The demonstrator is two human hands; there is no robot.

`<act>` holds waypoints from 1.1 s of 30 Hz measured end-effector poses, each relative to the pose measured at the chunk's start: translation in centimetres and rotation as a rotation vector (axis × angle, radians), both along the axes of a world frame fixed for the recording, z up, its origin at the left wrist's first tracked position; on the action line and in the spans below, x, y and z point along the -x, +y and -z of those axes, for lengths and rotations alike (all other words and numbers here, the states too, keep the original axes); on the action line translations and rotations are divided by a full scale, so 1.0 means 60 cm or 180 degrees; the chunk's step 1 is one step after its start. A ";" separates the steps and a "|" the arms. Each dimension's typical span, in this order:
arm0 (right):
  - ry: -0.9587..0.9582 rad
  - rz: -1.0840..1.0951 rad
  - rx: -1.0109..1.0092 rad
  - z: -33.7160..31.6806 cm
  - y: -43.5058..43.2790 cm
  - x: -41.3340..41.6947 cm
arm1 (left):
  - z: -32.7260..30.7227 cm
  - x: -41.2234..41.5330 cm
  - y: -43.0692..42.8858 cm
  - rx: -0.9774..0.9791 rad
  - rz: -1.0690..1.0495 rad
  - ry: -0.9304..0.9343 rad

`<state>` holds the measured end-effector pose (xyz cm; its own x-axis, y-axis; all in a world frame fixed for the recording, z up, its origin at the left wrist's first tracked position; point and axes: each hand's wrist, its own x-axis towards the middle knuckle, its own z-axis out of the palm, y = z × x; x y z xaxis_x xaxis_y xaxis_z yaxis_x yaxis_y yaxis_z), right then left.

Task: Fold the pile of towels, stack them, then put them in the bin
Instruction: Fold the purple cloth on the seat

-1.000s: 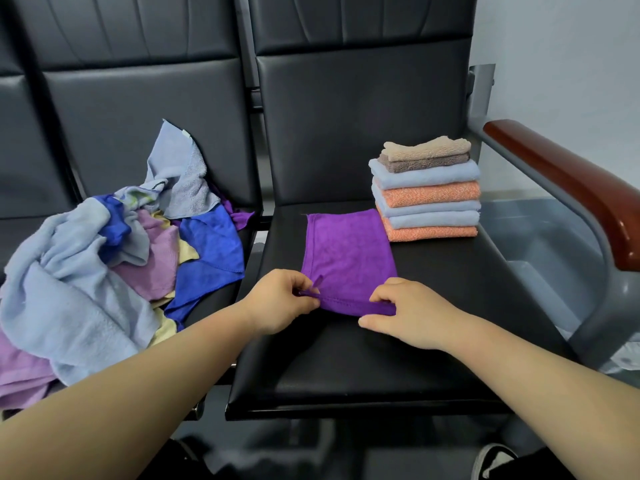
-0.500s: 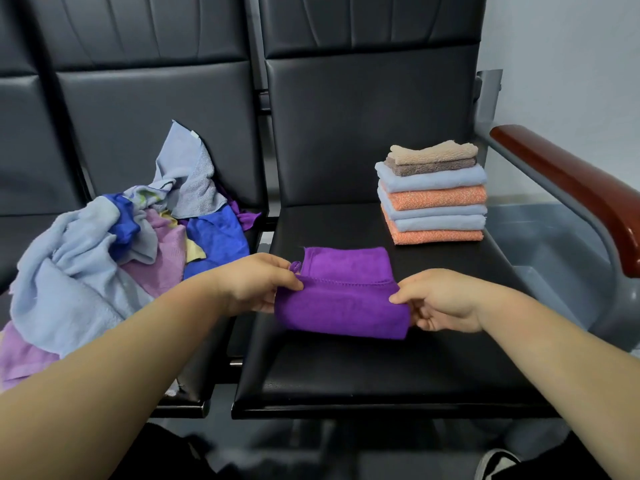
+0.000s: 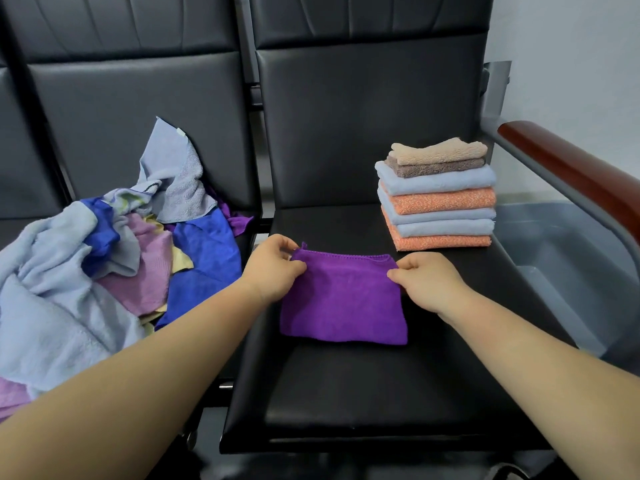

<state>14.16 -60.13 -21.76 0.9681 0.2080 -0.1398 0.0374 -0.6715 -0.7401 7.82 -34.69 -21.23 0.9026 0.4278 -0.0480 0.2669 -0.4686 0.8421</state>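
A purple towel (image 3: 343, 299) lies folded into a rectangle on the black seat of the bench (image 3: 346, 393), near the middle of the right-hand seat, with its stitched edge on the far side. The left hand (image 3: 273, 271) pinches the far left corner of that towel between thumb and curled fingers, where a small tab of cloth sticks up. The right hand (image 3: 429, 282) pinches the far right corner in the same way, thumb on top. Both forearms reach in from the near edge, and the near edge of the towel lies flat on the seat.

Behind the right hand, at the back right of the same seat, stands a stack of folded towels (image 3: 438, 195), apart from the purple one. From the bottom it goes orange, light blue, light blue, orange, light blue, grey-brown and beige on top.

On the neighbouring seat to the left sits a loose pile of unfolded towels (image 3: 104, 265) in light blue, deep blue, lilac, pale yellow and purple, one grey-blue piece leaning up against the backrest.

A grey bin (image 3: 561, 265) sits lower down, to the right of the bench, under a wooden armrest (image 3: 571, 174) on a grey metal frame.
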 end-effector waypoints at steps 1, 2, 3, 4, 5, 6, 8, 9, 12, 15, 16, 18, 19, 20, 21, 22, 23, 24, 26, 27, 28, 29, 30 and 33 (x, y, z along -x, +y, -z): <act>-0.0067 0.0018 0.0094 0.003 0.002 -0.005 | 0.006 -0.005 0.000 -0.0161 -0.0006 -0.0023; -0.0114 0.0048 0.0157 0.008 0.004 -0.013 | 0.012 -0.014 0.000 -0.0292 -0.0013 -0.0029; -0.0146 0.0089 0.0195 0.011 0.007 -0.019 | 0.018 -0.020 0.000 -0.0398 -0.0022 -0.0030; -0.0183 0.0115 0.0247 0.015 0.009 -0.025 | 0.025 -0.026 0.001 -0.0502 -0.0025 -0.0018; -0.0218 0.0128 0.0315 0.020 0.011 -0.032 | 0.033 -0.032 0.002 -0.0626 -0.0030 0.0005; -0.0257 0.0130 0.0416 0.025 0.013 -0.036 | 0.042 -0.036 0.003 -0.0763 -0.0037 0.0059; -0.0311 0.0157 0.0622 0.031 0.016 -0.040 | 0.056 -0.042 0.004 -0.1017 -0.0079 0.0197; -0.0329 0.0154 0.0714 0.032 0.016 -0.040 | 0.061 -0.043 0.004 -0.1147 -0.0096 0.0267; -0.0238 0.0064 0.1002 0.024 0.017 -0.040 | 0.063 -0.050 0.008 -0.1418 -0.0153 0.0549; 0.0033 0.0031 0.1201 0.017 0.017 -0.041 | 0.051 -0.052 0.014 -0.1404 -0.0089 0.1048; 0.0112 0.0000 0.1288 0.017 0.019 -0.040 | 0.049 -0.051 0.014 -0.1420 -0.0014 0.1211; 0.0156 -0.0162 0.1521 0.019 0.026 -0.035 | 0.048 -0.047 0.008 -0.1492 0.0120 0.1406; 0.0166 -0.0264 0.1594 0.020 0.031 -0.032 | 0.048 -0.045 0.003 -0.1446 0.0147 0.1417; 0.0174 -0.0362 0.1620 0.020 0.036 -0.028 | 0.047 -0.043 -0.001 -0.1323 0.0151 0.1374; 0.0172 -0.0433 0.1592 0.021 0.041 -0.025 | 0.048 -0.042 -0.003 -0.1165 0.0132 0.1307; 0.0155 -0.0464 0.1516 0.020 0.042 -0.022 | 0.046 -0.039 -0.007 -0.1028 0.0097 0.1208; 0.0124 -0.0475 0.1426 0.018 0.042 -0.020 | 0.043 -0.038 -0.010 -0.0905 0.0062 0.1088; 0.0109 -0.0466 0.1316 0.016 0.040 -0.019 | 0.039 -0.037 -0.012 -0.0778 0.0013 0.0948; 0.0135 -0.0398 0.0895 0.011 0.032 -0.017 | 0.028 -0.031 -0.017 -0.0501 -0.0069 0.0651; 0.0185 -0.0329 0.0564 0.006 0.028 -0.016 | 0.021 -0.028 -0.021 -0.0362 -0.0066 0.0513; 0.0236 -0.0246 0.0192 0.003 0.024 -0.015 | 0.016 -0.025 -0.024 -0.0252 -0.0044 0.0374; 0.0231 -0.0174 -0.0137 -0.007 0.019 -0.015 | 0.004 -0.026 -0.029 -0.0192 -0.0015 0.0207; 0.0165 -0.0127 -0.0350 -0.012 0.018 -0.016 | -0.002 -0.026 -0.029 -0.0128 -0.0017 0.0067; -0.0277 0.0034 -0.0642 -0.053 -0.001 -0.028 | -0.044 -0.042 -0.048 0.0088 -0.0096 -0.0417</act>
